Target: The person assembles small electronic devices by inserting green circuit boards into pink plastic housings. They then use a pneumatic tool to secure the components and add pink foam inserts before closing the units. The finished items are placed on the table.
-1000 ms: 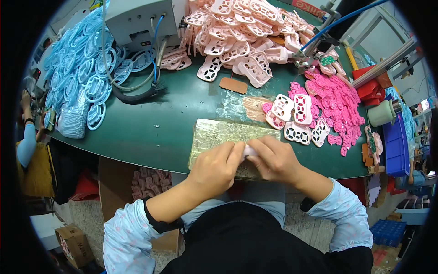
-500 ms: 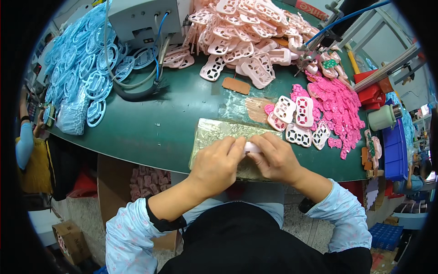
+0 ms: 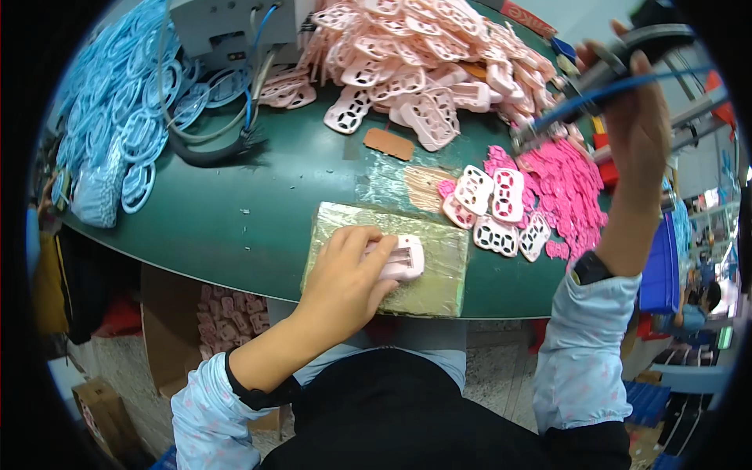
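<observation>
My left hand [image 3: 345, 274] presses a pale pink plastic part [image 3: 399, 258] down on a shiny foil-covered pad [image 3: 435, 270] at the near edge of the green table [image 3: 235, 211]. My right hand [image 3: 630, 110] is raised high at the right, gripping a dark hanging tool [image 3: 607, 66] with a blue hose. The tool's tip points down toward a heap of bright pink pieces [image 3: 568, 188]. A few pink-and-white frame parts [image 3: 497, 207] lie just right of the pad.
A large pile of pale pink frames [image 3: 423, 55] fills the far table. Blue ring parts [image 3: 125, 117] heap at the left. A grey machine [image 3: 223, 31] with cables stands at the back. A blue bin [image 3: 654, 266] sits right of the table.
My right hand left the part on the pad and rose up to the right, taking hold of the hanging tool. My left hand stays on the part.
</observation>
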Motion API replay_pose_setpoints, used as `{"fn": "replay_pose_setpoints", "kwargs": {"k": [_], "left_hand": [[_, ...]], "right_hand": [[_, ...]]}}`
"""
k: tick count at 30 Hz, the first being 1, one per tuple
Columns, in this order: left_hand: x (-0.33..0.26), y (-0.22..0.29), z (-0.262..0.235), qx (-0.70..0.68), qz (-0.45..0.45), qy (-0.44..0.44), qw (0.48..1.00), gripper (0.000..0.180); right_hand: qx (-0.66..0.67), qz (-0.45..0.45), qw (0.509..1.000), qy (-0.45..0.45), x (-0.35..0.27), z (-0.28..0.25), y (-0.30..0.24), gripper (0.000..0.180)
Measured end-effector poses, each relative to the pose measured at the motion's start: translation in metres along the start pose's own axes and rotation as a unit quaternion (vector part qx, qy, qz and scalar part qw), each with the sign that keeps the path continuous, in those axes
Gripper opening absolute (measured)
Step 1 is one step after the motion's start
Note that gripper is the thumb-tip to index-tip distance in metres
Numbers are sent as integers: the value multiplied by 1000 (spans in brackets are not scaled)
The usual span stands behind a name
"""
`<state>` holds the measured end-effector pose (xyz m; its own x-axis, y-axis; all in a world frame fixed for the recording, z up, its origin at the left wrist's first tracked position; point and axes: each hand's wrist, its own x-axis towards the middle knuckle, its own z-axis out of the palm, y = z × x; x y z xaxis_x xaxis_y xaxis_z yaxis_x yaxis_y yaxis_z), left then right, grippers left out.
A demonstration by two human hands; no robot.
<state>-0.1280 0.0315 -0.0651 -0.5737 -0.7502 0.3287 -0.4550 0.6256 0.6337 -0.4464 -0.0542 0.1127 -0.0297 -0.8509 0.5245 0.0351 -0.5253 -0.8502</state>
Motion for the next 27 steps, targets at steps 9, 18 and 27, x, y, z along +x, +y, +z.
{"fn": "replay_pose_setpoints", "kwargs": {"k": [9,18,27], "left_hand": [[2,-3,1,-77,-39,-3,996,50],[4,-3,2,-99,-55,-2,994,48],[5,-6,2,-113,-48,-2,992,48]], "right_hand": [[69,40,989,-127,-80,95,-48,27],[1,110,981,-159,-95,107,-50,14],[41,17,989,-142,-90,116,-40,16]]}}
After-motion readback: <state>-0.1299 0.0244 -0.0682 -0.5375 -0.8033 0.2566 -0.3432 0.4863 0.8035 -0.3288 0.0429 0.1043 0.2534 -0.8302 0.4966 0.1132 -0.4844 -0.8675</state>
